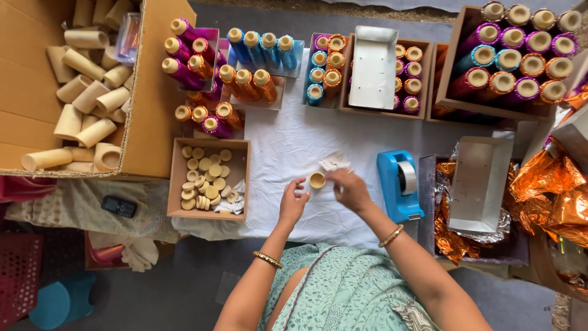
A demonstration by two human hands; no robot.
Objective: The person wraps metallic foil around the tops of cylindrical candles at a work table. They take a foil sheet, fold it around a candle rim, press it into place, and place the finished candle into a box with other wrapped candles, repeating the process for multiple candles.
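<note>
A short, pale cardboard tube (316, 179), round and hollow with its open end facing up, sat over the white cloth (288, 147) on the worktop, in front of the tape dispenser (399, 184). The left hand (293, 202) pinched its left rim with the fingertips. The right hand (350, 189) touched its right side, fingers curled, beside a crumpled paper scrap (334, 161).

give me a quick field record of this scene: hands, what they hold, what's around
left hand: touching a small cardboard ring
right hand: on the ring's other side
surface: white cloth
left of hands: box of discs
right of hands: blue tape dispenser
far side: coloured spools
far left: carton of plain tubes
</note>
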